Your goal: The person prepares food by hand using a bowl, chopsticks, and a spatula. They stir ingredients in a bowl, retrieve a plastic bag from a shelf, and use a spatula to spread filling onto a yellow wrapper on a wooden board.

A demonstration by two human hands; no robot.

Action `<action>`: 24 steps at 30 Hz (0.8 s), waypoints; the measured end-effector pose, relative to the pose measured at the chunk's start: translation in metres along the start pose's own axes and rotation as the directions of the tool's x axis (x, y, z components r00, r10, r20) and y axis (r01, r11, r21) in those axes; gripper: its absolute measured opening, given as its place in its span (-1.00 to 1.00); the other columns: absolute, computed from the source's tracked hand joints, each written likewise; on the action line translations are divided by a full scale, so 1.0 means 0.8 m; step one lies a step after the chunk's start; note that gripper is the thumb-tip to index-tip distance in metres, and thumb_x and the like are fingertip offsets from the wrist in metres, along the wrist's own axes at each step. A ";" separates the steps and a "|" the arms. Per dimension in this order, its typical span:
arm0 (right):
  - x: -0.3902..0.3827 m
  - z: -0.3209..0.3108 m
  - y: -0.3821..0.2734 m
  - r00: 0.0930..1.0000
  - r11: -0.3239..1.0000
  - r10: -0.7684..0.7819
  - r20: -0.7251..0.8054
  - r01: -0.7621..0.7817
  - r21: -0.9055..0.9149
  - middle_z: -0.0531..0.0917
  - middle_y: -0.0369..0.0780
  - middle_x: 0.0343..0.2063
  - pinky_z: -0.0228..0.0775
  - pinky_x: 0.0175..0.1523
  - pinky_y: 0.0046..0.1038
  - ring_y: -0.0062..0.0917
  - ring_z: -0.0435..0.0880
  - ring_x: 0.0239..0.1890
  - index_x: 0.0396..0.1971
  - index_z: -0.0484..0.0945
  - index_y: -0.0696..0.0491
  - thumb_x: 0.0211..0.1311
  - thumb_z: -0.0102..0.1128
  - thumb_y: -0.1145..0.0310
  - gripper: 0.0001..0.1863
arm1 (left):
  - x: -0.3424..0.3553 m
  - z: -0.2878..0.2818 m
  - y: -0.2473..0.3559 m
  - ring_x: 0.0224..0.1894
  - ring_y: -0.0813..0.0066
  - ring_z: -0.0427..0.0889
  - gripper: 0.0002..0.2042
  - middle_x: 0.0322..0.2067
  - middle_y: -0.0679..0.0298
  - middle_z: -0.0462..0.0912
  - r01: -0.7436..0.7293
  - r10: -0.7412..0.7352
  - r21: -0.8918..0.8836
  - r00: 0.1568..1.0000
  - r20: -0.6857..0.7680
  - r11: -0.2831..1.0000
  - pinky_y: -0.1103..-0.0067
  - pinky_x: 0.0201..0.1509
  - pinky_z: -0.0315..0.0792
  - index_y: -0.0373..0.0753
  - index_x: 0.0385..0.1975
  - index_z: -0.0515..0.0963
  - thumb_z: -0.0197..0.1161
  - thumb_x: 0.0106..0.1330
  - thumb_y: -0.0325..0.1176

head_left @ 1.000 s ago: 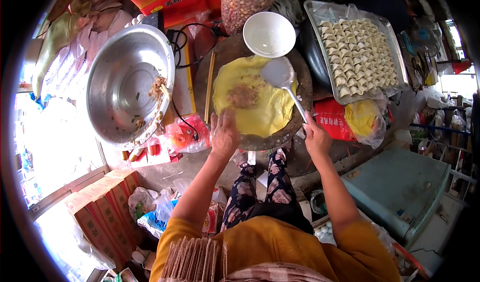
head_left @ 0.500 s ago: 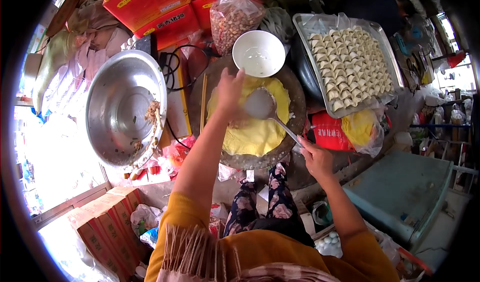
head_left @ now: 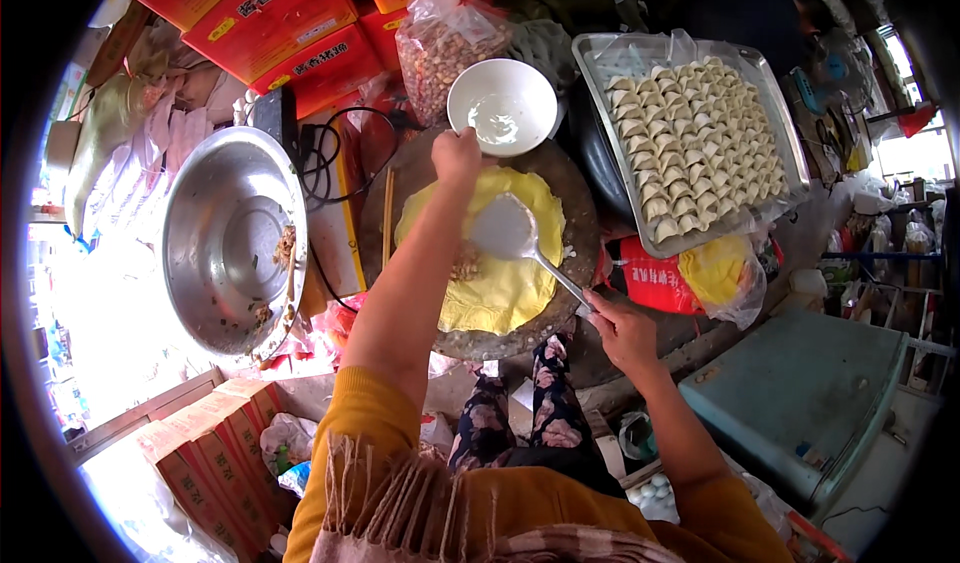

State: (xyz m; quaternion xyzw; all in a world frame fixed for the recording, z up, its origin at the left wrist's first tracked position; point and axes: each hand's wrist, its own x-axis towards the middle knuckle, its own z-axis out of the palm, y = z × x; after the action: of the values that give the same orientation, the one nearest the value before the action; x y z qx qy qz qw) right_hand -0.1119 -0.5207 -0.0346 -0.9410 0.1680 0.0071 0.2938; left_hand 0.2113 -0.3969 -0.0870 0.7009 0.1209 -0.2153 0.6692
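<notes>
One sure hold: right hand [head_left: 625, 339] wrapped handle of spatula [head_left: 503, 227], likely keeping fingers off yellow sheet [head_left: 497, 305] on board [head_left: 577, 208]. Left hand [head_left: 458, 153], fingers bunched, hung at near rim of bowl [head_left: 525, 91], grip unclear; bowl presumably placed for reach.

hands: 2 (left hand [head_left: 457, 155], right hand [head_left: 628, 337]) | spatula [head_left: 504, 228]: 1 | yellow sheet [head_left: 500, 298]: 1 | round board [head_left: 582, 203]: 1 | chopsticks [head_left: 388, 218]: 2 | white bowl [head_left: 467, 108]: 1 | metal basin [head_left: 200, 253]: 1 | tray [head_left: 614, 58]: 1 | dumplings [head_left: 695, 143]: dozens, exact count is unclear
</notes>
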 end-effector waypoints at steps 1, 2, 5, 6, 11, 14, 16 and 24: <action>0.002 -0.001 -0.001 1.000 1.000 0.000 -0.002 0.000 0.001 0.60 -0.21 -0.54 0.38 -0.46 -0.33 -0.29 0.59 -0.53 -0.03 0.57 -0.24 0.12 0.24 0.25 -0.64 | -0.001 0.002 0.004 -0.34 0.18 0.66 -0.71 -0.25 -0.03 0.54 -0.002 0.002 0.001 1.000 0.001 1.000 0.47 -0.42 0.66 -0.63 -0.22 0.41 -0.02 0.29 -0.42; 0.002 -0.002 -0.001 1.000 1.000 -0.011 -0.010 0.011 0.008 0.59 -0.20 -0.54 0.38 -0.47 -0.33 -0.29 0.59 -0.53 -0.03 0.57 -0.24 0.12 0.24 0.26 -0.64 | -0.003 0.003 0.007 -0.34 0.18 0.66 -0.70 -0.24 -0.03 0.53 0.012 -0.012 0.010 1.000 -0.013 1.000 0.48 -0.42 0.66 -0.63 -0.22 0.40 -0.01 0.28 -0.41; 0.002 -0.006 -0.004 1.000 1.000 -0.006 -0.004 0.006 0.015 0.59 -0.20 -0.55 0.38 -0.46 -0.33 -0.29 0.58 -0.53 -0.04 0.57 -0.22 0.12 0.24 0.27 -0.65 | -0.002 0.005 0.010 -0.34 0.16 0.66 -0.70 -0.23 -0.03 0.53 0.038 -0.038 0.016 0.999 -0.006 0.999 0.50 -0.42 0.66 -0.63 -0.22 0.40 0.01 0.26 -0.41; 0.001 -0.006 -0.004 1.000 1.000 0.011 0.010 -0.011 0.014 0.59 -0.21 -0.55 0.38 -0.46 -0.33 -0.29 0.58 -0.53 -0.04 0.57 -0.22 0.12 0.24 0.27 -0.65 | 0.000 0.004 0.010 -0.34 0.16 0.66 -0.69 -0.22 -0.04 0.53 0.051 -0.051 0.013 0.999 0.015 0.999 0.51 -0.43 0.66 -0.63 -0.22 0.40 0.03 0.25 -0.40; -0.006 -0.009 0.000 1.000 0.999 -0.022 -0.022 0.023 0.041 0.57 -0.21 -0.57 0.37 -0.46 -0.34 -0.31 0.57 -0.54 -0.04 0.57 -0.24 0.12 0.24 0.28 -0.65 | 0.013 0.007 -0.004 -0.51 0.11 0.68 -0.70 -0.38 -0.07 0.60 0.024 -0.024 -0.007 1.000 -0.013 1.000 0.45 -0.55 0.57 -0.62 -0.27 0.42 0.04 0.23 -0.39; -0.011 -0.011 -0.002 1.000 0.999 -0.024 -0.020 0.025 0.048 0.56 -0.22 -0.59 0.36 -0.47 -0.34 -0.32 0.56 -0.56 -0.03 0.56 -0.26 0.13 0.23 0.27 -0.64 | 0.007 0.023 0.011 -0.54 0.13 0.68 -0.69 -0.38 -0.06 0.60 0.042 -0.042 0.030 0.999 -0.006 0.999 0.45 -0.55 0.56 -0.61 -0.28 0.43 0.04 0.23 -0.37; -0.013 -0.010 -0.005 1.000 0.999 -0.023 -0.011 0.023 0.043 0.56 -0.22 -0.59 0.36 -0.47 -0.34 -0.32 0.55 -0.56 -0.02 0.56 -0.27 0.13 0.23 0.26 -0.64 | 0.011 0.034 0.021 -0.58 0.14 0.67 -0.70 -0.41 -0.05 0.61 0.062 -0.064 0.063 0.998 0.021 0.996 0.43 -0.57 0.56 -0.58 -0.31 0.45 0.05 0.22 -0.36; -0.012 -0.011 -0.006 0.999 0.998 -0.019 -0.038 0.022 0.060 0.58 -0.21 -0.57 0.36 -0.47 -0.37 -0.34 0.56 -0.57 -0.03 0.56 -0.27 0.15 0.22 0.24 -0.65 | 0.030 0.068 0.016 -0.61 0.17 0.66 -0.71 -0.45 -0.02 0.62 0.130 -0.130 0.095 0.991 -0.004 0.987 0.42 -0.58 0.55 -0.51 -0.34 0.49 0.11 0.20 -0.31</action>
State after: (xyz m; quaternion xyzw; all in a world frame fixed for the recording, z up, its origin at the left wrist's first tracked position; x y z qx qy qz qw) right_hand -0.1202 -0.5189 -0.0240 -0.9333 0.1639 -0.0186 0.3189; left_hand 0.2307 -0.4545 -0.0871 0.7223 0.1555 -0.2648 0.6196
